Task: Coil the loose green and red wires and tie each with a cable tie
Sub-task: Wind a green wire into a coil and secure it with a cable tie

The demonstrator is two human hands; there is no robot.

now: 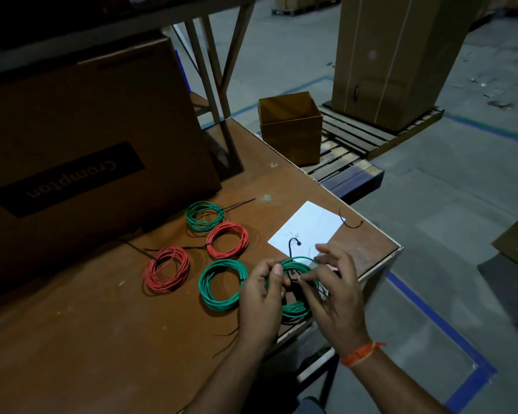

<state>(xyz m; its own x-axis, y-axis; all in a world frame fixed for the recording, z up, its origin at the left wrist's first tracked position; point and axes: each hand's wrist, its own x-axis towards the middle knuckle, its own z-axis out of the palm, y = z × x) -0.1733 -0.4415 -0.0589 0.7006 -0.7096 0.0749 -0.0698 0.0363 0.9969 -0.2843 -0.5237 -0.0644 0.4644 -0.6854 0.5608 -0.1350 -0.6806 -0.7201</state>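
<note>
step: tying a green coil with a black cable tie, judged from the hands
green coil: held up over the near right table edge, between both hands, roughly upright and facing the camera
left hand: grasps the coil's left side, thumb on the front of the bundle, fingers curled behind
right hand: thumb and forefinger pinch at the tie in the coil's middle; other fingers spread loose over the top strands
cable tie: crosses the bundle, tail curls up above the coil with the head at its tip; whether it is threaded, cannot tell
other coils: far green coil and red coil just beside it, both with black ties sticking out; second red coil on the left, tie trailing away; near green coil just left of the left hand, tie not clear
spare tie: lies curved near the table's right edge, beside white paper
progress: four coils lie wound on the table, fifth in hand; late in the task, my guess
handling: wire looks light, thin, springy; loops likely fan apart if grip loosens, so hold the whole bundle right beside the tie point
tie handling: stiff, narrow, slick plastic; best pinched near the tail tip to feed the head, then pulled snug
risk: strands slipping out of the loop before it cinches; coil hangs off the table edge, could drop
</note>
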